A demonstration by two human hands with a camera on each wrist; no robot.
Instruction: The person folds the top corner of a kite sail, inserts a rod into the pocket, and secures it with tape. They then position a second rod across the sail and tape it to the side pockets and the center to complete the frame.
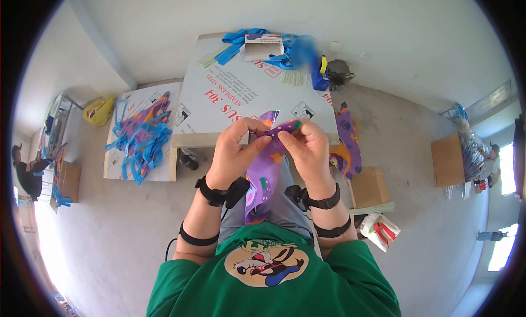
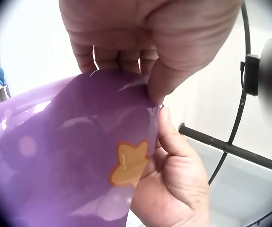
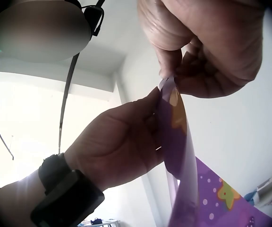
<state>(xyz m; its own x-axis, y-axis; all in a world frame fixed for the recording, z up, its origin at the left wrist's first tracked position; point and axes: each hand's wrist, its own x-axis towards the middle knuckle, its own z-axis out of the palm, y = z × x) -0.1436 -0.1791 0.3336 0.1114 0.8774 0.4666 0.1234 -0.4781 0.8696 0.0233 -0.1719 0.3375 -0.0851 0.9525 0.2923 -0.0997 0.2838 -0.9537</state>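
A glossy purple plastic sheet [image 1: 262, 177] printed with stars and dots hangs from both hands, in front of the table's near edge and over the person's lap. The left hand [image 1: 236, 150] pinches its top edge between thumb and fingers. Close beside it, the right hand [image 1: 308, 152] pinches the same edge, thumb tip near the left thumb. In the left wrist view the sheet [image 2: 79, 142] drapes down from the fingertips, an orange star showing near its side edge. The right wrist view shows the sheet [image 3: 174, 142] nearly edge-on, with its upper edge folded at the fingertips.
On the table [image 1: 203, 76] ahead lie a small white box [image 1: 264, 47], blue straps [image 1: 235, 43] and a blue tape dispenser [image 1: 320, 77]. A lower left table holds heaped blue straps [image 1: 145, 147] with purple pieces. Right are a cardboard box [image 1: 370, 186] and a white bag [image 1: 378, 232].
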